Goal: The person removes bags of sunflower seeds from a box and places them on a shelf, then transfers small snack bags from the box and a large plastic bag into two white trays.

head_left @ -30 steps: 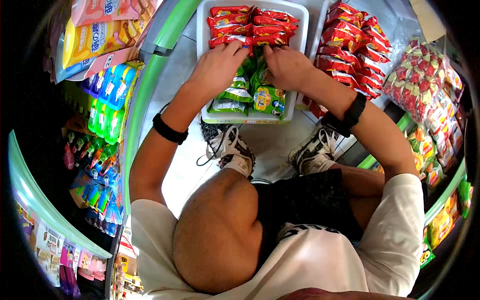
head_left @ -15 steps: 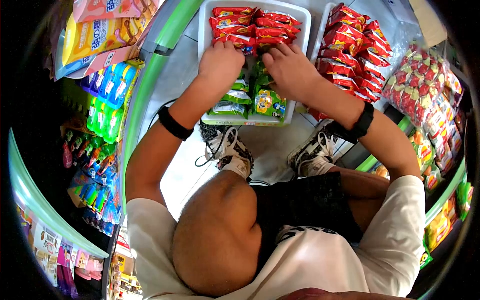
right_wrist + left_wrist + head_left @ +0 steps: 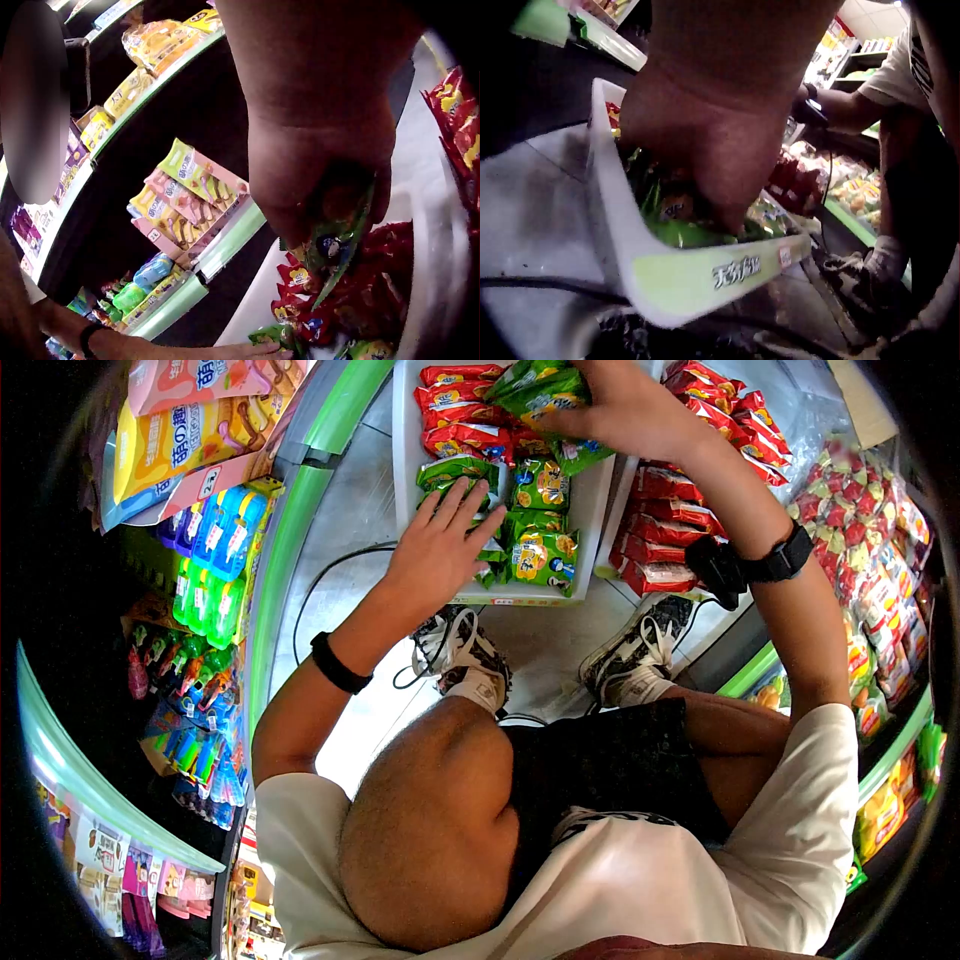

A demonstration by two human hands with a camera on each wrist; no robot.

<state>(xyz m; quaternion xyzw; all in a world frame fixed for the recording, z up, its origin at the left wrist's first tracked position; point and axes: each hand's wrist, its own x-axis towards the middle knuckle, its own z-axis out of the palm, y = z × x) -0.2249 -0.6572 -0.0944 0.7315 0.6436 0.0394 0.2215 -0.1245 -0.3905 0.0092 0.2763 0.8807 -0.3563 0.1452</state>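
A white plastic bin (image 3: 402, 470) on the floor holds rows of red snack packets (image 3: 462, 405) at its far end and green snack packets (image 3: 540, 555) at the near end. My right hand (image 3: 640, 410) grips green snack packets (image 3: 535, 395) above the bin's far right part, over the red rows. In the right wrist view a green packet (image 3: 341, 244) hangs from its fingers. My left hand (image 3: 440, 555), fingers spread, lies over the left column of green packets. From the left wrist its fingertips are hidden down inside the bin.
A second bin (image 3: 610, 525) of red packets (image 3: 665, 525) stands to the right. Bags of wrapped sweets (image 3: 840, 510) lie beyond it. Shelves with green edges (image 3: 290, 550) flank both sides. A black cable (image 3: 310, 590) runs over the floor by the shoes (image 3: 465, 645).
My right hand has lifted green packets and moved up and right over the red rows. My left hand has come back from the red packets to the near green ones, fingers now spread.
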